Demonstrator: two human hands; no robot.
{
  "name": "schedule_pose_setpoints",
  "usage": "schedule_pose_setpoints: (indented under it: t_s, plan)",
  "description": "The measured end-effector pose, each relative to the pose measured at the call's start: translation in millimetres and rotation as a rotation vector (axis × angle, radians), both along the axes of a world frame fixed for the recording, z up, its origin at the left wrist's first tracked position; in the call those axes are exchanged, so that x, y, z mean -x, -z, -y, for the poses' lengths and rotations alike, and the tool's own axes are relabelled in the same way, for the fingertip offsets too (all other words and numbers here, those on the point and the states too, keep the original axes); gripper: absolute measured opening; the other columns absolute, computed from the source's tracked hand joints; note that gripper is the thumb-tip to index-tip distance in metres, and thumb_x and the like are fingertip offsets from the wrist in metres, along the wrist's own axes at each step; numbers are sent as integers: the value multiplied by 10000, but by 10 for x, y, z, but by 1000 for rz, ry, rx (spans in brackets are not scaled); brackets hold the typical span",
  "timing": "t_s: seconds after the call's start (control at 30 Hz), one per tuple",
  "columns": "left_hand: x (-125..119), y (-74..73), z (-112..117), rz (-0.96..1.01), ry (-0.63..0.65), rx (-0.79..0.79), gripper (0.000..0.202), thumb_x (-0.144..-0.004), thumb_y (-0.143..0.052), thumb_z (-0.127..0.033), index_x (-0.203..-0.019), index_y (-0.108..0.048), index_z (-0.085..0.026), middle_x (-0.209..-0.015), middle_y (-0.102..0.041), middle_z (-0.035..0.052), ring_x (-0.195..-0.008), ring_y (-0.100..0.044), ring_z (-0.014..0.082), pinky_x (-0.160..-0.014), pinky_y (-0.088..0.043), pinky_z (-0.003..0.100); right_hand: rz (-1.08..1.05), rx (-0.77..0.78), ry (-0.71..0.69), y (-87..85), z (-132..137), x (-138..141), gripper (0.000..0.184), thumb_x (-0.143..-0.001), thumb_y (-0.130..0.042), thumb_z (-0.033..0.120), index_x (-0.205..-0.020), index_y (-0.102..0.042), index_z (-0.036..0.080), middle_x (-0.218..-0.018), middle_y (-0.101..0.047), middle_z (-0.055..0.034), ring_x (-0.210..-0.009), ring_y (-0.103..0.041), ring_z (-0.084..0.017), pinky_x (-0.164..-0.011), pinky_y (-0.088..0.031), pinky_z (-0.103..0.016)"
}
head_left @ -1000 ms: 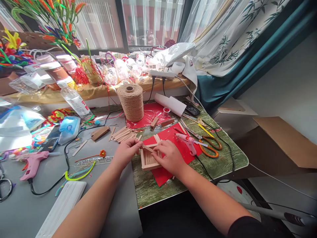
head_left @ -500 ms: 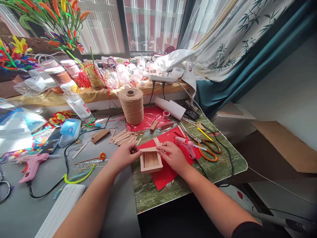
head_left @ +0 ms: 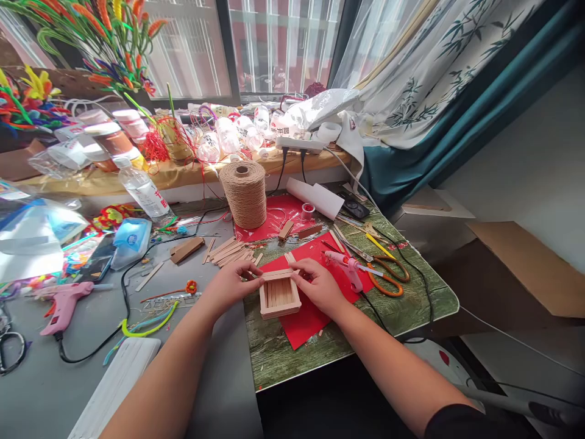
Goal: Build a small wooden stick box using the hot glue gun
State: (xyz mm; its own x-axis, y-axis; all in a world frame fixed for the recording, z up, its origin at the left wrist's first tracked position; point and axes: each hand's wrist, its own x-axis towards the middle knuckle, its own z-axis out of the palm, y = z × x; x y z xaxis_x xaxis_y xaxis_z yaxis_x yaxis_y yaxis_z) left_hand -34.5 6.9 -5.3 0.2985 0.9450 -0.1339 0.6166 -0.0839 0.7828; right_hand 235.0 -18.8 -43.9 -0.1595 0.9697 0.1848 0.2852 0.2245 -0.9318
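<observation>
A small open box (head_left: 280, 309) built of wooden craft sticks rests over the edge of a red sheet (head_left: 299, 332), its slatted inside facing me. My left hand (head_left: 234, 285) pinches the box's far left corner between thumb and fingers. At the far right corner, my right hand (head_left: 319, 286) grips the same far edge. A flat stick (head_left: 278, 275) lies along that edge between both sets of fingertips. Beyond the left hand is a pile of loose craft sticks (head_left: 233, 251). Right of the right hand lies a pink glue gun (head_left: 345, 265).
A twine spool (head_left: 244, 198) stands behind the sticks. Orange-handled scissors (head_left: 388, 277) lie at the right. Another pink glue gun (head_left: 66, 305), a white board (head_left: 116, 387) and a water bottle (head_left: 144, 192) are on the left. A black cord (head_left: 125, 286) crosses the grey table.
The view has shifted slightly. My hands stay at the box's far edge, fingers a little readjusted, and the stick along that edge now shows more clearly.
</observation>
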Motion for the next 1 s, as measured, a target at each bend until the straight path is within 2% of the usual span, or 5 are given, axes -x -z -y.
schedule_pose_setpoints:
  t_s: [0.17,0.33,0.7,0.87,1.0]
  plan:
    - [37,68,-42,62,-27,137,380,-814,-780,-566,-1000,-782,-234,-833,-770,31,-761,-686,210,-681,-488,306,-132,107,-14,133,-99,3,296,-922,-746,447,-1122,-806,237,-1122,-755,-79,-979,-703,-225,-884,-561,-366]
    - [56,148,-87,125,-56,183,466,-785,-817,-585,-1067,-790,-215,-968,-796,59,-871,-699,228,-770,-512,324,-360,318,-22,220,-135,-21,396,-798,-857,503,-1044,-810,197,-954,-765,-55,-854,-666,-203,-791,-521,-331]
    - [-29,181,-89,186,16,321,552,-860,-754,-598,-1266,-767,-223,-1086,-782,73,-857,-682,206,-781,-552,316,-471,269,-63,350,-146,-14,382,-793,-857,498,-1032,-784,210,-881,-718,-21,-792,-619,-174,-748,-493,-308]
    - [-44,-82,-23,51,140,153,471,-905,-728,-552,-1260,-784,-248,-1172,-801,71,-1087,-722,283,-959,-571,386,-459,135,-98,270,-72,-68,319,-847,-822,477,-1025,-798,212,-1004,-704,-49,-859,-648,-187,-800,-528,-333]
    - [-89,-267,268,-60,174,-178,357,-971,-682,-448,-1261,-778,-263,-1249,-780,82,-1146,-726,278,-1011,-584,410,-497,-6,-149,216,4,-108,263,-869,-828,429,-1062,-819,250,-1213,-685,-83,-1188,-650,-243,-1083,-502,-408]
